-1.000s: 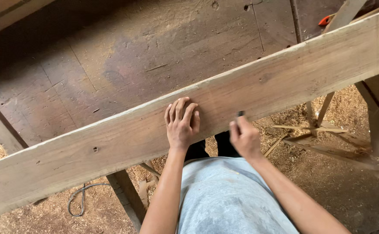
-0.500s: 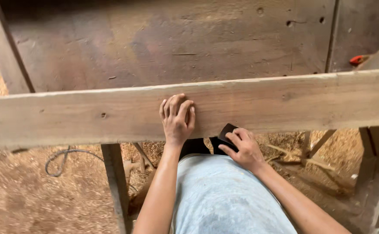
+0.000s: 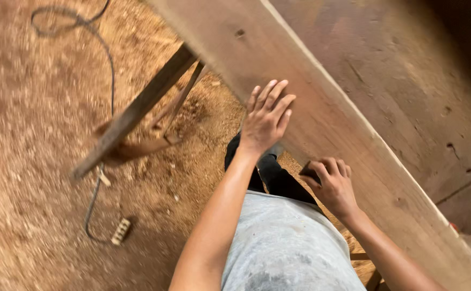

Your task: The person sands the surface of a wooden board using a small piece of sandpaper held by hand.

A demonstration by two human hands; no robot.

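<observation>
A: What step is in hand here?

B: I'd judge it as working the near edge of the long plank. The left hand lies flat on the plank's broad face, fingers spread wide and holding nothing. The right hand is closed around a small dark block, pressed at the plank's near edge.

A: Where does the plank sit?

B: It runs diagonally across the view, from upper left to lower right, resting on a wooden trestle beside a dark, worn desk. The person stands close against it.

A: And the next move?

B: Probably a firm bracing palm while the block runs steadily along the edge, kept flush so it doesn't slip off.

A: How does the plank look?

B: Pale, rough-sawn, with a few dark knots. Below, the floor is covered in sawdust, with a cable trailing to a plug strip.
</observation>
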